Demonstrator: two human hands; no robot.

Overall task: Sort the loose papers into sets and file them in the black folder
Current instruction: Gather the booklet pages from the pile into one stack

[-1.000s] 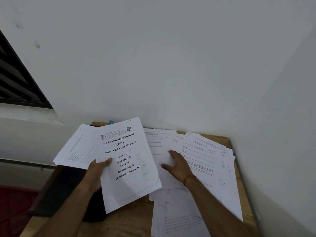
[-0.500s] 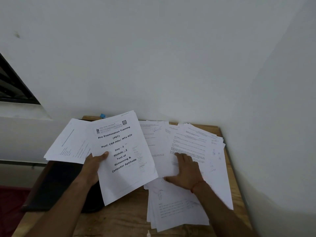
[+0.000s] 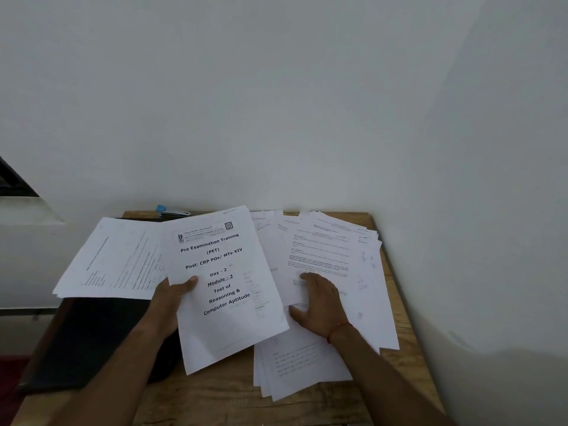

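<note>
Two hands are working over a wooden table [image 3: 233,395] in the head view, the only view given. The left hand [image 3: 172,298] is gripping a bundle of sheets and holding it up, tilted, above the left half of the table. Its thumb is pressing on the face of the front page [image 3: 227,287], while its fingers are hiding behind the paper. That page is showing bold print reading "Pre Examination Training (PET)", "Day - 2", "Module - 2" and "Test of Reasoning & Computer Aptitude". More sheets [image 3: 116,259] in the same grip are fanning out to the left behind it, their small print running sideways and too fine to read. Below the bundle and the left forearm, the black folder [image 3: 92,339] is lying flat on the left side of the table; whether it is lying open, I cannot tell. The right hand [image 3: 319,305] is resting palm down, fingers loosely spread and gripping nothing, on the loose papers [image 3: 338,250]. These are sprawling in an overlapping heap across the right half of the table, from the far edge towards the near one, and the front page's right edge is overlapping them. A red thread [image 3: 338,329] is circling the right wrist. A small blue item [image 3: 172,210] is lying at the table's far edge, against the white wall [image 3: 276,103], just left of the front page's top.
</note>
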